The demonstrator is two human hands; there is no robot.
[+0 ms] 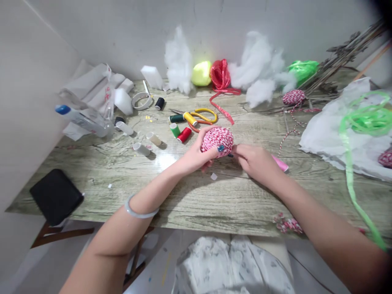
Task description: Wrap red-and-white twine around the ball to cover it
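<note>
A ball of red-and-white twine [218, 139] rests in my left hand [197, 153], which wraps round it from the left with the thumb across its front. Close against the ball's right side, my right hand [254, 159] has its fingers drawn together; whatever is between the fingertips is hidden. A pink spool [280, 163] lies just behind the right hand, partly covered by it. Beyond the ball sit red [184, 134], green [174, 130] and yellow [190, 119] thread spools, beside scissors [208, 115] with yellow and orange handles.
Cotton stuffing [260, 69] and a red ribbon roll [220, 74] stand along the wall. A second twine ball [293, 97] lies back right, near dried branches [337, 65]. Green ribbon [367, 118] covers white cloth at right. A glue bottle [82, 120] and black case [56, 196] are left.
</note>
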